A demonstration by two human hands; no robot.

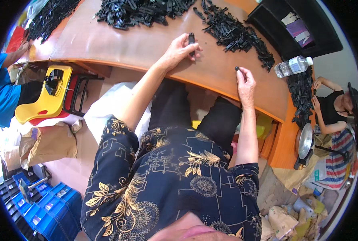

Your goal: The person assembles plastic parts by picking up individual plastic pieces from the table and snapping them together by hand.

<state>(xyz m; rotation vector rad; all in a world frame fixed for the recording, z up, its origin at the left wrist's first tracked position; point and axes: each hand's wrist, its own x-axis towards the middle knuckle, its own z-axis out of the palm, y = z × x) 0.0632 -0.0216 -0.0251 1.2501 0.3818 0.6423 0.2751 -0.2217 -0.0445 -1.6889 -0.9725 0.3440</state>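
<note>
Over the near part of the wooden table (134,46), my left hand (177,51) is closed around a narrow black plastic part (191,39) held upright. My right hand (246,83) pinches a small black piece (237,68) between thumb and fingertips, close to the table edge; its exact kind is too small to make out. The two hands are apart. Beyond them lie a heap of black plastic parts (140,14) at the far middle and another heap of black parts (239,34) trailing toward the right.
A clear plastic bottle (293,66) lies at the right beside a black bin (269,26). Another person (333,102) handles black parts there, near a round metal dish (305,141). At left are a person in blue (4,100), a yellow chair (60,94) and blue crates (56,213).
</note>
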